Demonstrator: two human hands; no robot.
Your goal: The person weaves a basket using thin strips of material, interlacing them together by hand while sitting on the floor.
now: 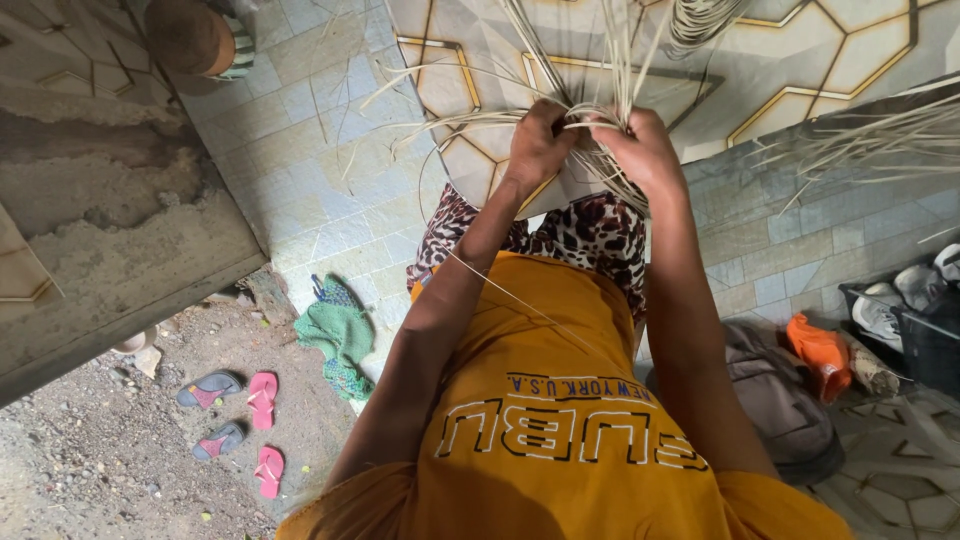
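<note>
A person in a yellow printed T-shirt (545,400) and leopard-print trousers (590,235) works a bundle of pale, thin reed strips (600,150), seen from the head camera looking straight down. The left hand (535,145) is closed around the strips on one side, and the right hand (645,150) is curled tight on them just beside it; the 2 hands nearly touch. The bundle sits between the hands, above the knees, with loose strands fanning upward and out to both sides. One single strand trails down across the shirt.

Beneath lies a tiled floor (330,190) of pale grey-green squares, meeting a panel of cream tiles with gold hexagon lines (800,50). More loose pale strips (880,140) lie on the tiles at the right. At the left, the tiles end at bare gravelly ground (100,450), where 2 pink flip-flops (263,398) and 2 grey-and-pink sandals (208,388) rest. A green knitted cloth (338,335) lies at the tile edge. To the right sit a grey-brown bag (785,400), an orange cloth (820,352) and a dark crate with white shoes (905,310).
</note>
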